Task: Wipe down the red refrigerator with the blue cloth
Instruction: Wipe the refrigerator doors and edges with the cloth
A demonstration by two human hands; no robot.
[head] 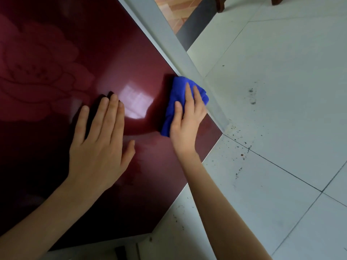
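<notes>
Item: fridge (116, 53), glossy dark red panel with a faint flower pattern, filling the left of the view; grey side trim (180, 47) along its right edge.

Item: cloth (174, 102), blue, bunched, lying on the panel just beside the trim.

Item: your right hand (187, 119), fingers spread flat over the cloth, pressing it down (not pinching it).

Item: your left hand (99, 143), open, palm flat on the panel, holding nothing.

Item: floor (281, 109), pale tiles, dark specks near the fridge corner.

Advice: keep the palm flat, overlap strokes, run along the trim edge, then work across the smeared patch near your left thumb.
</notes>
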